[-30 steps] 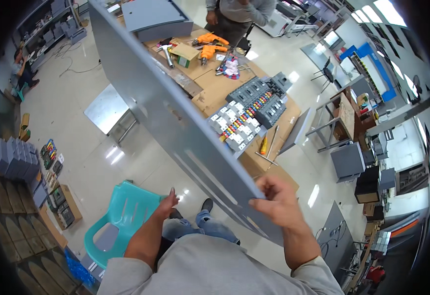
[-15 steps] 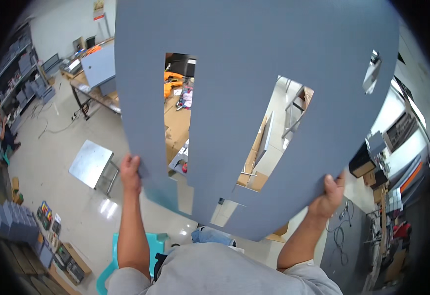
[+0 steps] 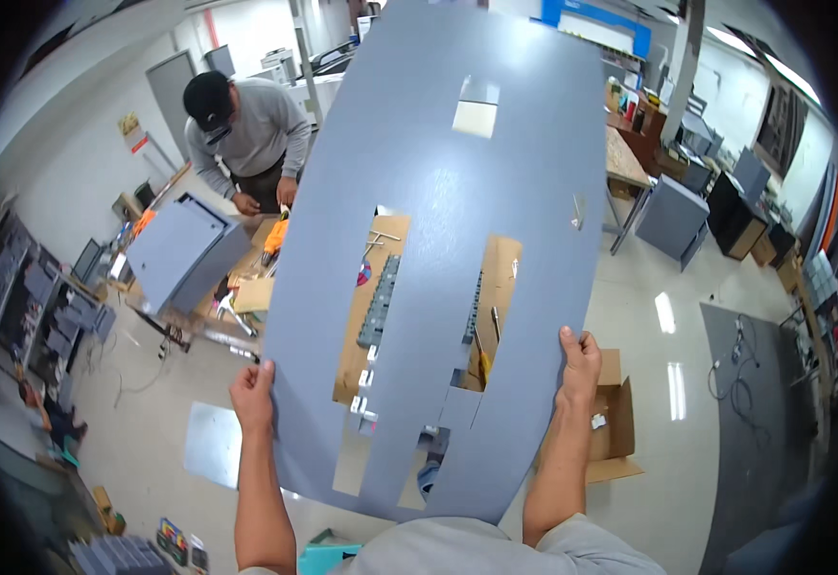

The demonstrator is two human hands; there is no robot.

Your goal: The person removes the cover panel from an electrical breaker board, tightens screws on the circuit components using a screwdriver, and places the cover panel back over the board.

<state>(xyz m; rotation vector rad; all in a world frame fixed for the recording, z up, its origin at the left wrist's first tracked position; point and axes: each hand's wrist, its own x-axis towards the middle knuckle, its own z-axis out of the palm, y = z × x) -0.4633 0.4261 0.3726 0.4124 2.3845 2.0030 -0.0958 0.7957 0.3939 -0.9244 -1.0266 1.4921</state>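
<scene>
Left hand (image 3: 252, 391) and right hand (image 3: 580, 362) grasping grey cut-out panel (image 3: 438, 240), workbench behind apparently mostly hidden

Panel: the large grey metal panel (image 3: 429, 240) fills the middle of the view and blocks nearly everything ahead.
Edges: the left hand (image 3: 252, 395) grips the left edge and the right hand (image 3: 580, 364) the right edge, so both are taken up.
Slots: two long cut-outs give narrow gaps through to the wooden worktop (image 3: 500, 278) behind.
Left side: a grey cabinet (image 3: 174, 251) and a person in a grey top (image 3: 246, 134) crowd that end.
Right side: bare floor (image 3: 697, 383) lies open beyond an open cardboard box (image 3: 616, 422).
Lower left: a flat metal sheet (image 3: 210, 443) lies on the floor.
</scene>
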